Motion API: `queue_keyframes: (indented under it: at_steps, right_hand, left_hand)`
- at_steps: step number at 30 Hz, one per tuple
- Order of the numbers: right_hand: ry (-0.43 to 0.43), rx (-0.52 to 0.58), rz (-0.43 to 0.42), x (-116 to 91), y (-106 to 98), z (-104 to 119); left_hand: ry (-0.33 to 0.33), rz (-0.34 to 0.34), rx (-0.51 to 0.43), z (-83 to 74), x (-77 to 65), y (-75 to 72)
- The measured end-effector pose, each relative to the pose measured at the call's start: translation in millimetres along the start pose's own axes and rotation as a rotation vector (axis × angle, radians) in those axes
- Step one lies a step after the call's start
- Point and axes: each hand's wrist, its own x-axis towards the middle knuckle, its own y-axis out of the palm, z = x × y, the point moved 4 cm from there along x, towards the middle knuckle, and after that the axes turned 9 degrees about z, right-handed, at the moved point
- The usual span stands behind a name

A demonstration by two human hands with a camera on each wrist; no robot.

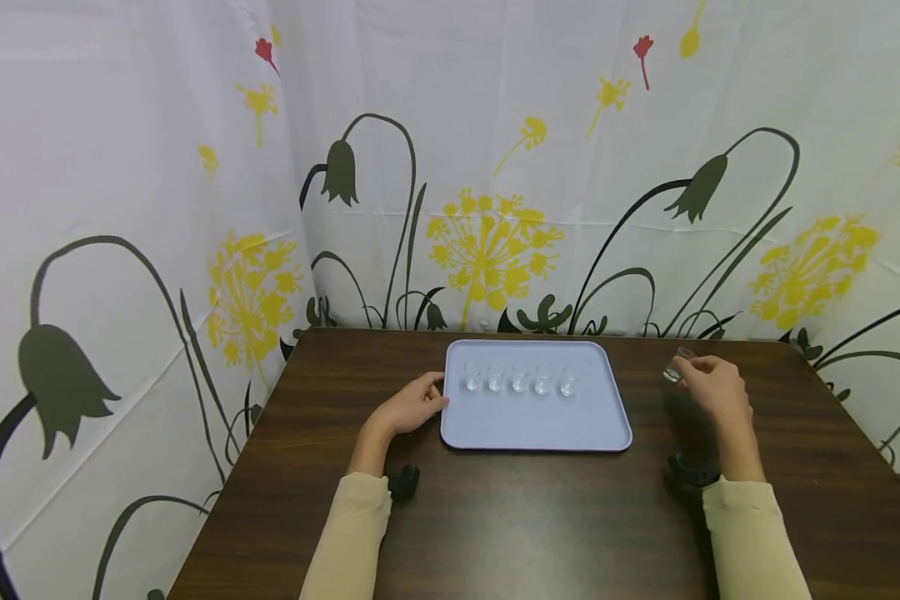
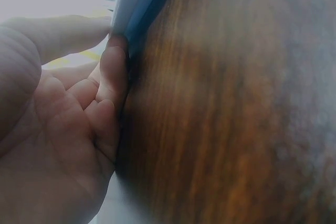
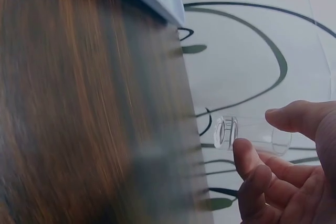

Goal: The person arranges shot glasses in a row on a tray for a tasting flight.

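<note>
A pale blue tray (image 1: 534,427) lies on the dark wooden table, with several small clear shot glasses (image 1: 520,383) in a row across its back half. At the tray's left edge is my left hand (image 1: 409,406); in the left wrist view the thumb lies on the rim (image 2: 124,11) and a finger is tucked under it. To the right of the tray, my right hand (image 1: 717,390) pinches another clear shot glass (image 3: 227,132) between thumb and fingers. That glass is tilted, its thick base toward the tabletop and raised above it in the right wrist view.
The wooden table (image 1: 525,533) runs back to a white curtain (image 1: 450,100) printed with flowers, which also hangs along the left side. Dark wrist straps with cameras (image 1: 403,482) sit at both wrists, low over the wood.
</note>
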Motion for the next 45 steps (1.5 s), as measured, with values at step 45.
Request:
queue_keyframes:
  at_steps: [45]
  right_hand:
    - [-0.31,-0.071,0.215,-5.2,70.2,69.8]
  left_hand:
    - [0.011,0.002,-0.005,-1.7,-1.6,-0.8]
